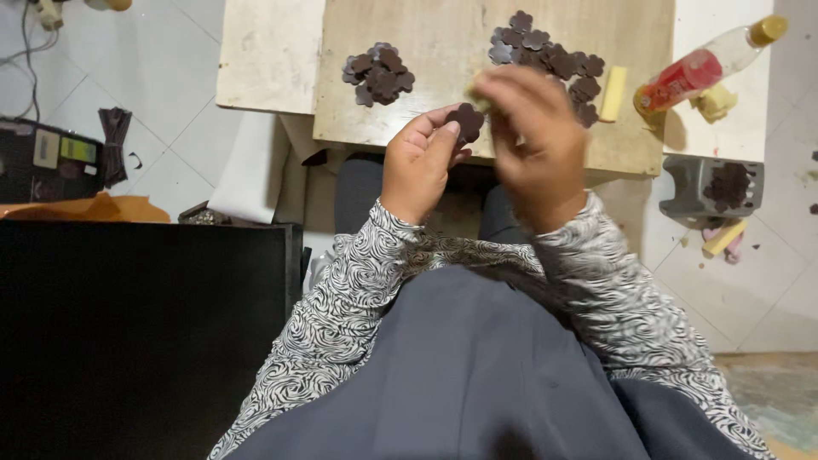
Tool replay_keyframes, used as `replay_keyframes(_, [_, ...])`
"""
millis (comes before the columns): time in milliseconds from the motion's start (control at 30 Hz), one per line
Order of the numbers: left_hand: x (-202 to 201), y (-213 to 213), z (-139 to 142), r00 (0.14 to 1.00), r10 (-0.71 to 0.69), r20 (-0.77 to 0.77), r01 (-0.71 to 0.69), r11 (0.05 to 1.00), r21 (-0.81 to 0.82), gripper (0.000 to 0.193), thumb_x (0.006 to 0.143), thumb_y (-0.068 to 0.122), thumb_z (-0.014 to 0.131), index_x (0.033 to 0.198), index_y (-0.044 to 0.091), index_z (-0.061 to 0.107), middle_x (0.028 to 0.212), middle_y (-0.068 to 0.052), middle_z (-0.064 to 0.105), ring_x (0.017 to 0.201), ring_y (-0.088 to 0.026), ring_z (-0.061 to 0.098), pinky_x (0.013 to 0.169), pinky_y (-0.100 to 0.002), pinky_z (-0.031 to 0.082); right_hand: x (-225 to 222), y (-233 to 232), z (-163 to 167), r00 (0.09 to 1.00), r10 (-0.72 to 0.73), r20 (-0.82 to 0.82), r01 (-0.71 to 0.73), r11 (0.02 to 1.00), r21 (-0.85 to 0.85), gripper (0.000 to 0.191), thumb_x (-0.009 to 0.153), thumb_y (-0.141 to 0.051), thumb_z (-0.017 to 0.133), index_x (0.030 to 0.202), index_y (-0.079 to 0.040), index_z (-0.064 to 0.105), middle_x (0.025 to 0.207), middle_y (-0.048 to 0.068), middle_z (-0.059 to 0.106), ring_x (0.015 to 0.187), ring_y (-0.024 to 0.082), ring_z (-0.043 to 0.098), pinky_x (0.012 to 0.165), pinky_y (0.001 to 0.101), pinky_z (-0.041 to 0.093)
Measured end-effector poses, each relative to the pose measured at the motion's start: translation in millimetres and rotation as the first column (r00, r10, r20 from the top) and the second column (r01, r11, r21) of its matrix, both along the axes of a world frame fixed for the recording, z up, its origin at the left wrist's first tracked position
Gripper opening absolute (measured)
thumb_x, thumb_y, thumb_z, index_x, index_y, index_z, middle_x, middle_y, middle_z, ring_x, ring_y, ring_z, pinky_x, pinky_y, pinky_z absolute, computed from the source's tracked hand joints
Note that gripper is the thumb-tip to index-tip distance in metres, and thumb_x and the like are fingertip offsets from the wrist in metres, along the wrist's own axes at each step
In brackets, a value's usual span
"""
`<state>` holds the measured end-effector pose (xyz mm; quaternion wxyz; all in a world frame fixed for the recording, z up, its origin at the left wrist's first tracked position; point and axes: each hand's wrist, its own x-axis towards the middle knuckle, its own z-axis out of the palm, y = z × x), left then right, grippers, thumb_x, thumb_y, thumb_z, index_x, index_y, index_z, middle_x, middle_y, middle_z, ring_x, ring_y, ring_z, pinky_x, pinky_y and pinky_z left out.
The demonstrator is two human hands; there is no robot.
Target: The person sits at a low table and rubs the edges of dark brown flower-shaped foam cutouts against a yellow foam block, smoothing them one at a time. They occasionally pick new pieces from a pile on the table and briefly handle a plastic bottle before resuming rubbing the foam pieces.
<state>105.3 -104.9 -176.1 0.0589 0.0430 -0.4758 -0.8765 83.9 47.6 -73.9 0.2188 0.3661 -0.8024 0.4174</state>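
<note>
A small pile of dark flower-shaped cutouts (378, 73) lies on the wooden desk (426, 51). The left hand (419, 162) pinches one flower cutout (467, 122) above the desk's near edge; the blurred right hand (535, 140) hovers touching it, grip unclear. A larger flower pile (550, 53) and a red-filled bottle (703, 66) lie further right.
</note>
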Motion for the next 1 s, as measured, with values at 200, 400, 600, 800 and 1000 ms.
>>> replay_keyframes(200, [18.0,-14.6,10.8,0.984,0.1,-0.145,-0.104,0.994,-0.02,0.027,0.111,0.005,0.054,0.133,-0.008,0.063,0.114,-0.01,0.072,0.101,-0.013,0.069,0.092,-0.028,0.058,9.5,-34.2,-20.6,0.995,-0.021,-0.097,0.034,0.99,0.136,0.039,0.091,0.014,0.066,0.125,-0.003,0.07,0.126,0.014,0.07,0.116,0.034,0.069,0.101,0.0401,0.058])
replay_keyframes(400, [21.0,-21.5,25.3,0.991,0.094,-0.099,-0.098,0.994,-0.037,0.032,0.108,0.005,0.053,0.137,-0.007,0.058,0.116,-0.008,0.072,0.102,-0.011,0.069,0.091,-0.027,0.06,4.3,-18.2,-11.4,0.996,-0.087,0.021,0.086,0.996,0.022,0.031,0.097,0.011,0.067,0.125,-0.002,0.07,0.125,0.016,0.07,0.116,0.032,0.07,0.098,0.0378,0.059])
replay_keyframes(600, [27.0,-7.9,35.9,0.988,0.064,-0.143,-0.062,0.998,0.019,0.035,0.111,0.005,0.053,0.142,-0.008,0.056,0.119,-0.01,0.071,0.105,-0.013,0.069,0.095,-0.03,0.059,15.6,-21.6,-7.7,0.989,-0.034,-0.144,0.049,0.993,0.103,0.032,0.092,0.01,0.072,0.121,-0.003,0.072,0.119,0.012,0.071,0.116,0.031,0.069,0.102,0.041,0.057])
replay_keyframes(800, [30.1,-17.7,39.6,0.992,0.097,-0.078,-0.103,0.991,-0.083,0.037,0.11,0.006,0.05,0.144,-0.008,0.053,0.123,-0.013,0.071,0.107,-0.013,0.07,0.097,-0.029,0.058,8.3,-13.9,-7.5,0.995,-0.096,0.036,0.096,0.995,0.01,0.032,0.095,0.011,0.069,0.123,-0.005,0.071,0.124,0.016,0.07,0.114,0.031,0.069,0.096,0.0374,0.059])
replay_keyframes(1000, [33.4,-4.1,43.1,0.976,0.095,-0.195,-0.135,0.97,-0.204,0.04,0.112,0.006,0.05,0.15,-0.008,0.049,0.129,-0.011,0.069,0.115,-0.01,0.066,0.103,-0.025,0.054,11.6,-20.7,-15.1,0.995,0.017,-0.098,-0.012,0.999,0.046,0.035,0.092,0.012,0.069,0.123,-0.004,0.07,0.119,0.013,0.071,0.115,0.031,0.068,0.101,0.0419,0.057])
